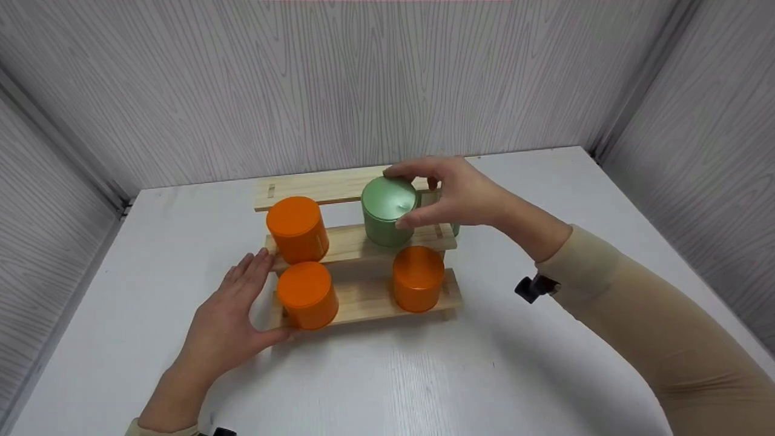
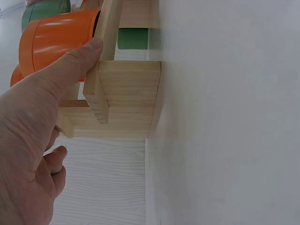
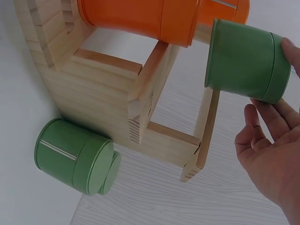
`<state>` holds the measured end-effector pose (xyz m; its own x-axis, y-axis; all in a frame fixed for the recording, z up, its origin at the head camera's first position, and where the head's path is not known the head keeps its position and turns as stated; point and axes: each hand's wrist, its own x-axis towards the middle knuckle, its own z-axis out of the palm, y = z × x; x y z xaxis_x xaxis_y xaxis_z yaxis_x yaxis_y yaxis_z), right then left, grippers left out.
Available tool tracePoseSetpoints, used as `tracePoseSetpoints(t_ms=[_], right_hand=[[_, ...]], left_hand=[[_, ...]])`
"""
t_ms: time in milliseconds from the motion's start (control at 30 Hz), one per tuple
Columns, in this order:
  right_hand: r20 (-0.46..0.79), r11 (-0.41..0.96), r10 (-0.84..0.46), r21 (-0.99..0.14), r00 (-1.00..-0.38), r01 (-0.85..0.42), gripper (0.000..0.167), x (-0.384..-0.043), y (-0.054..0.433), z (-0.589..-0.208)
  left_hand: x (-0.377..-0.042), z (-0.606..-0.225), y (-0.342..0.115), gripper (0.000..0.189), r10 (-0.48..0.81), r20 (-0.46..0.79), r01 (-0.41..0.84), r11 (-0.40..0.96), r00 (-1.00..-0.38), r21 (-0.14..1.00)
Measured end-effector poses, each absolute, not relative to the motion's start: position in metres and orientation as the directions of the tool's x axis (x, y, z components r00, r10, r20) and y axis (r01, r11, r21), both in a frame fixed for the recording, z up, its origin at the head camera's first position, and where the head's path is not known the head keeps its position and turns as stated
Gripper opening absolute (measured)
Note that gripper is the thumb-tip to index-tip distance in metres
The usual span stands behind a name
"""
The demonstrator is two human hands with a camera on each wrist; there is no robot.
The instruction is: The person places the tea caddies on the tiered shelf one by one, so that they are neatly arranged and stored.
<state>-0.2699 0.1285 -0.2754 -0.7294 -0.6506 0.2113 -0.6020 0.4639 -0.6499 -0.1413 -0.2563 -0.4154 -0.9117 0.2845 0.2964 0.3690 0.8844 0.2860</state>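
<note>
Right hand (image 1: 466, 191) is seen just right of the frame's centre, with a green can (image 1: 386, 212) pinched between thumb and fingertips. The can is held left of the palm, over the wooden rack (image 1: 363, 300); whether it is borne by a shelf cannot be told. At lower left, the left hand (image 1: 224, 327) is spread wide beside an orange can (image 1: 307, 297).

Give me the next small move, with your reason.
Probably lower the green tin onto the middle shelf, right of the orange tin there: the right hand grips it over bare wood, and the right wrist view shows a gap beneath.
</note>
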Motion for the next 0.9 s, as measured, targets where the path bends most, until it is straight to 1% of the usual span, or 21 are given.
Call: tracePoseSetpoints(t_ms=[233, 433, 767, 900], right_hand=[[0.199, 0.458, -0.663, -0.654, -0.722, -0.602, 0.070, -0.272, 0.122, -0.282], [0.170, 0.459, -0.661, -0.679, -0.731, -0.573, 0.072, -0.275, 0.120, -0.289], [0.168, 0.477, -0.654, -0.666, -0.738, -0.574, 0.072, -0.277, 0.124, -0.293], [0.161, 0.482, -0.654, -0.664, -0.739, -0.571, 0.072, -0.278, 0.126, -0.295]], left_hand=[[-0.142, -0.415, -0.255, 0.134, 0.277, 0.282, 0.356, 0.890, -0.919, 0.286], [-0.142, -0.415, -0.256, 0.134, 0.273, 0.273, 0.350, 0.891, -0.922, 0.290], [-0.141, -0.416, -0.257, 0.128, 0.294, 0.334, 0.398, 0.865, -0.895, 0.306], [-0.141, -0.416, -0.257, 0.128, 0.293, 0.328, 0.394, 0.867, -0.898, 0.306]])
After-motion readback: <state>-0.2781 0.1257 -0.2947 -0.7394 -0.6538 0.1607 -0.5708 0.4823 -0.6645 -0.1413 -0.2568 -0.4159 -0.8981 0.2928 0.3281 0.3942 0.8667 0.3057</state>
